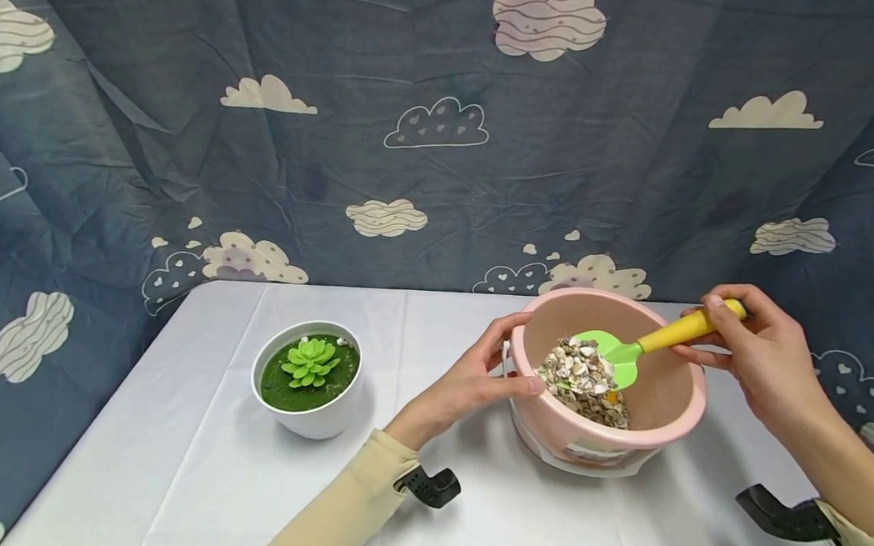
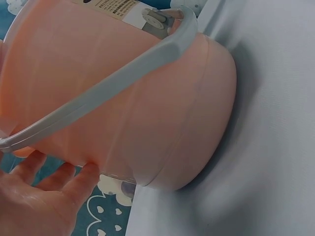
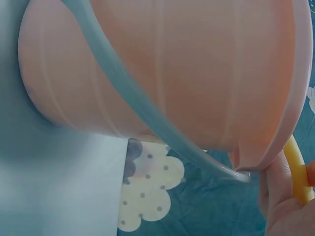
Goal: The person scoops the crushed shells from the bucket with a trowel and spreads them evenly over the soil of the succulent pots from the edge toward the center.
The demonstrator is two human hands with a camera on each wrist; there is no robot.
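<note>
A toy shovel with a yellow handle and a green blade [image 1: 627,361] is held by my right hand [image 1: 770,352], its fingers and thumb round the handle. The blade carries a heap of small pale pebbles [image 1: 580,367] and slants down into a pink bucket [image 1: 600,436]. More gravel [image 1: 601,410] lies at the bucket's bottom. My left hand [image 1: 468,383] grips the bucket's left rim; in the left wrist view its fingers [image 2: 81,184] touch the outer wall. The yellow handle [image 3: 297,169] shows beside the rim in the right wrist view.
A white pot [image 1: 315,420] with a green succulent [image 1: 310,362] stands on the left of the white-covered table [image 1: 207,476]. The bucket's grey handle [image 2: 113,86] hangs down along its side. A dark cloth with printed clouds [image 1: 324,157] hangs behind the table.
</note>
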